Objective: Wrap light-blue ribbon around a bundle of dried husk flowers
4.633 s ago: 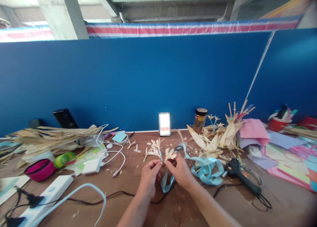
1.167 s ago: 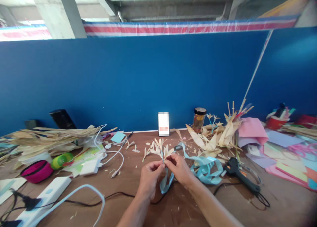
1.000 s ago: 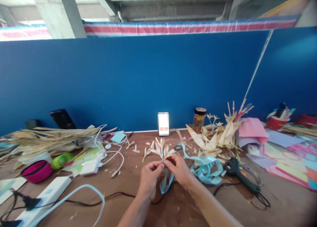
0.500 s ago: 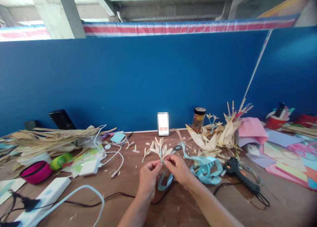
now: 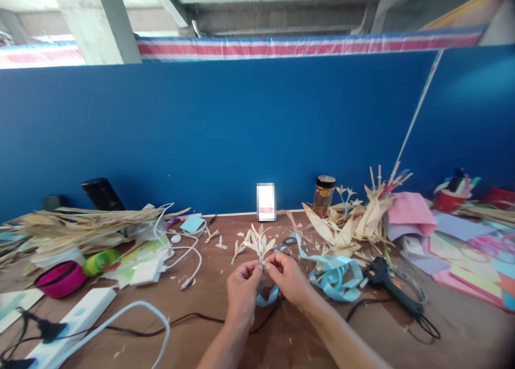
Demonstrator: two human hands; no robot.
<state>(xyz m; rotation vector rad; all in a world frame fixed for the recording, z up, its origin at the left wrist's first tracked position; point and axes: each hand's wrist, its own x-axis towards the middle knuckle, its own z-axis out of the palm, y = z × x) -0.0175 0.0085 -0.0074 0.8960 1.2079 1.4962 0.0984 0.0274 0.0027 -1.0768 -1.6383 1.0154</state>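
Observation:
In the head view, a pale dried-husk flower (image 5: 259,241) stands upright with its petals spread, its stem bound in light blue. My left hand (image 5: 242,289) pinches that stem from the left, thumb against fingertips. Close against it, my right hand (image 5: 290,279) is closed in a pinch at the stem where light blue ribbon (image 5: 338,284) wraps round. The ribbon loops below my hands and lies in a loose coil on the right. Part of the stem is hidden by my fingers. Scissors (image 5: 287,242) lie just behind my right hand.
Right of my hands lie a black glue gun (image 5: 392,286), husk pieces (image 5: 341,232), a lidded jar (image 5: 324,194) and coloured paper (image 5: 475,272). A power strip (image 5: 82,318), white cables and a husk pile (image 5: 80,224) occupy the left. A blue partition (image 5: 225,133) stands behind.
The ribbon loop beneath my hands hangs smaller and nearer to my fingers. Both hands stay at the flower's stem, with only slight finger movement.

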